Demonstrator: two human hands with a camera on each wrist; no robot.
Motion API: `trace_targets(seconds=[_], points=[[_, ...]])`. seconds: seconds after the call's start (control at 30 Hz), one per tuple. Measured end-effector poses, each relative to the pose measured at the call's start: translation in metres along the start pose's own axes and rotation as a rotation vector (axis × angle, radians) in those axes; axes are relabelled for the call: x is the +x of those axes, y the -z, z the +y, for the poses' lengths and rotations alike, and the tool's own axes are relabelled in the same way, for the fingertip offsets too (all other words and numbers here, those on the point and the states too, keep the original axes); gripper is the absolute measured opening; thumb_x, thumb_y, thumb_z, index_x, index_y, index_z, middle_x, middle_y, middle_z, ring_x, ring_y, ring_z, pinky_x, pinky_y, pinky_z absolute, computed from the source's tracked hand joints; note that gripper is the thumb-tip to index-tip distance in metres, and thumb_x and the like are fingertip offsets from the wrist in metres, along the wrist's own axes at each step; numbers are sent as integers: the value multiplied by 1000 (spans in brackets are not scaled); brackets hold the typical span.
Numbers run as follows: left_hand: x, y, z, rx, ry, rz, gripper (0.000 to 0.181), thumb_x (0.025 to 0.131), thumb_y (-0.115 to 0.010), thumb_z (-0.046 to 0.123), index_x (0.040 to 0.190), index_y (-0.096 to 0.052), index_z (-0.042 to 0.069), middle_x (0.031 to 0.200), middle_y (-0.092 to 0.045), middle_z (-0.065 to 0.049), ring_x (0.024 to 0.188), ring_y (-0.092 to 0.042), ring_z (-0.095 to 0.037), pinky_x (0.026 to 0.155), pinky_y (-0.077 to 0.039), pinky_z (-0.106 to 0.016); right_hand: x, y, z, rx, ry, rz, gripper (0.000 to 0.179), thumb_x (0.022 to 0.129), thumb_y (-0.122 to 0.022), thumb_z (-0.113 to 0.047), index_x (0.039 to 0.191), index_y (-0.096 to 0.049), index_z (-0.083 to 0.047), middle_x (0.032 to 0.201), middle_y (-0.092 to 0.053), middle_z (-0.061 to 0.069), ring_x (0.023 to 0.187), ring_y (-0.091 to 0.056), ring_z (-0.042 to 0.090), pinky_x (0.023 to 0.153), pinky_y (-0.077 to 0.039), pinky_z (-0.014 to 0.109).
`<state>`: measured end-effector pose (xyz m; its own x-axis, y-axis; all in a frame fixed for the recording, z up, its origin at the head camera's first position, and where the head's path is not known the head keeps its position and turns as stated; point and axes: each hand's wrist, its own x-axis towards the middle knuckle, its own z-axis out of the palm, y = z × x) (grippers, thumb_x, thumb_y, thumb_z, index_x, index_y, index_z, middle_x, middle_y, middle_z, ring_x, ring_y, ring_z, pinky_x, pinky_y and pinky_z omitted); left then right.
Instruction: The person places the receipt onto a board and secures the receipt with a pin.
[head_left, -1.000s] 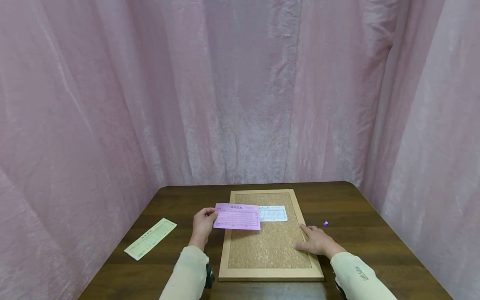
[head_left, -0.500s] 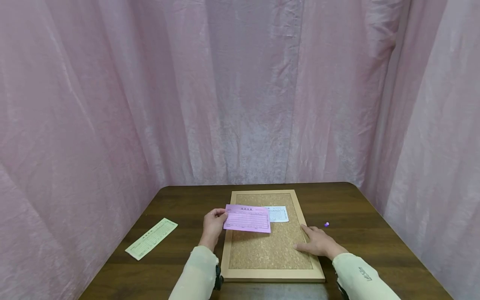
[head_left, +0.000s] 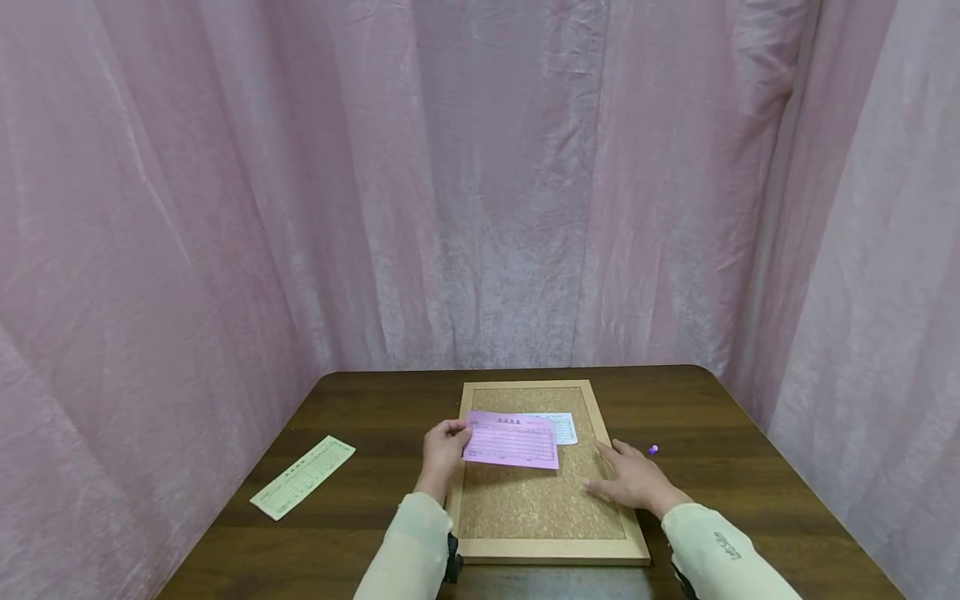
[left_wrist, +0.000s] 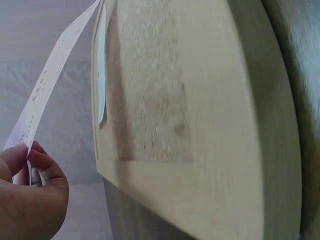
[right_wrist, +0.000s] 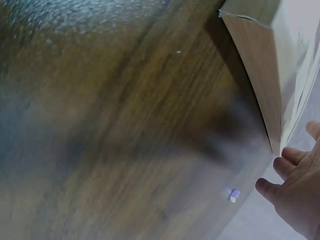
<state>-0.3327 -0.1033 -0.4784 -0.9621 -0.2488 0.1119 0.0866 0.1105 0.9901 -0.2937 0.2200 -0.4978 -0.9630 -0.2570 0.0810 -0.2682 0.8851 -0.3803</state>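
My left hand (head_left: 442,454) pinches a pink printed form (head_left: 512,439) by its left edge, between thumb and fingers. The form hangs over the framed cork board (head_left: 540,508), its shadow falling on the cork below. Behind it, partly covered in the head view, a white form with blue print (head_left: 565,428) lies on the upper part of the board. At the board's right side my right hand (head_left: 633,479) is spread with relaxed fingers, the thumb over the cork and fingertips near the wooden frame; it holds nothing. The left wrist view shows the pink form (left_wrist: 47,85) nearly edge-on.
A pale green printed form (head_left: 303,477) lies slanted on the dark wooden table (head_left: 375,392), left of the board. To the right of the board is a small purple push pin (head_left: 654,449). Pink curtains (head_left: 510,183) enclose the table at the back and sides.
My left hand has moved right with the pink form, which now covers more of the white form. My right hand has shifted slightly at the board's right edge, its fingertips a little farther forward.
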Motion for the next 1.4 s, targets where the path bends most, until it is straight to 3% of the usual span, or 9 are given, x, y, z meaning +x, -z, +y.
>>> trace_targets(seconds=[0.3,0.63,0.87,1.1,1.4], points=[[-7,-20,-5,-49,8,4,6,88,-67,-6,92,-67,-11,80,-63,-7,70,-53,-12,59,-44,-21,1,1,-6,6,40,19,82,93,-61,-57,148,-42,1,149,-34,36,137,-34,51,106,-32,64],[-15,-35,-10,-19,-6,19,3,86,-68,-7,88,-67,-9,92,-65,-13,81,-55,-18,65,-45,-24,4,-6,-15,-2,97,18,80,92,-65,-52,151,-41,-4,151,-34,33,139,-32,49,107,-29,64],[-19,-41,-13,-25,-22,21,6,84,-68,-9,89,-67,-13,97,-63,-15,88,-56,-23,68,-45,-24,5,-11,-17,-34,152,1,78,92,-65,-49,149,-41,-1,151,-35,29,140,-31,47,110,-25,63],[-25,-43,-10,24,-16,7,6,85,-68,-7,89,-67,-11,81,-61,-10,75,-53,-16,63,-43,-24,1,-17,-19,-37,203,-17,78,92,-65,-51,144,-47,4,150,-37,29,138,-32,49,109,-27,63],[-27,-42,-9,73,2,-13,9,86,-68,-6,93,-68,-11,81,-63,-10,73,-54,-15,62,-44,-22,1,-22,-19,-55,280,24,74,94,-61,-51,139,-51,8,146,-41,32,136,-35,52,105,-28,67]])
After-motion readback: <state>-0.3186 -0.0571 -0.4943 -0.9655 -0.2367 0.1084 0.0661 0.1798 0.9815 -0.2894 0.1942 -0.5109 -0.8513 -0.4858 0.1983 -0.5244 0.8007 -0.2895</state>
